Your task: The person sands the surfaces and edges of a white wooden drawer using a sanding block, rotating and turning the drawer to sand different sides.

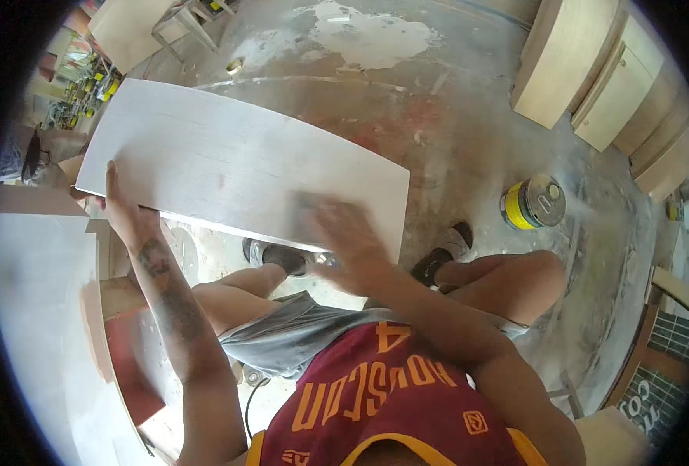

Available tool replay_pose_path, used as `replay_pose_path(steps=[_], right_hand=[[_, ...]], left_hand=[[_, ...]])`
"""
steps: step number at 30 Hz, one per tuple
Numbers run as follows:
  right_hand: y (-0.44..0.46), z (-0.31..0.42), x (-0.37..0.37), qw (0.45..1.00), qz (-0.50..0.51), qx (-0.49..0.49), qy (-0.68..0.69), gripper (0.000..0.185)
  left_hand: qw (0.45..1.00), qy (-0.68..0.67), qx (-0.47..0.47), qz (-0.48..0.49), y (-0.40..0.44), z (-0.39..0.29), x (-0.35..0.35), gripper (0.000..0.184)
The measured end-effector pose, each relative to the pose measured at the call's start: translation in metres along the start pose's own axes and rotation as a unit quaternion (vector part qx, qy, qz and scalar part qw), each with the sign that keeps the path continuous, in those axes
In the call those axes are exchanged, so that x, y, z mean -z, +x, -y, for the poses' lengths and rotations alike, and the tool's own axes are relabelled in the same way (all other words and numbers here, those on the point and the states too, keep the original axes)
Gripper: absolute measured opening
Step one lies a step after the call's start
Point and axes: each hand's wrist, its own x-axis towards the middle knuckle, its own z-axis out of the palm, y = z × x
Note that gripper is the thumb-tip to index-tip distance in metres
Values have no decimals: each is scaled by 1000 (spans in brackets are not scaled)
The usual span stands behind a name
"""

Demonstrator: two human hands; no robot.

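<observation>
A long whitish panel with a gently curved far edge lies at a slant over my lower legs. My left hand grips its near left edge, thumb on top and the other fingers partly hidden beneath. Over the panel's right part, my right hand is smeared by motion. Beneath its fingers shows a dark grey sanding pad, pressed flat against the white surface; its exact outline is blurred.
A metal can with a yellow band stands on the stained floor to the right. Pale wooden cabinet pieces line the far right. At left are a large white board and a reddish panel. A wooden stool is at upper left.
</observation>
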Motion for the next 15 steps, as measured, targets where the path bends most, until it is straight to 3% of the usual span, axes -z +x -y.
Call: replay_pose_path(steps=[3,6,8,9,10,11,12,14,15], right_hand=[[-86,-60,10,986,4,-96,-133,104],[-61,-34,4,982,26,-127,-140,105],[-8,0,-21,998,-43,23,30,105],[33,37,-7,997,4,72,8,101],[62,54,-16,986,-50,147,-66,98],[87,61,-25,973,-109,200,-45,95],[103,63,-24,974,-87,205,-48,94],[100,50,-17,985,-60,153,-46,89],[79,26,-15,994,-75,57,-52,88]], left_hand=[[999,19,-24,20,15,3,16,46],[999,6,-23,40,28,9,29,46],[999,3,-14,39,24,8,26,46],[1000,7,0,25,19,2,21,47],[1000,11,13,10,16,-1,15,47],[1000,15,13,-3,15,0,11,48],[1000,16,20,-1,15,-1,8,48],[999,15,33,19,16,-1,13,49],[999,20,35,10,17,3,23,49]])
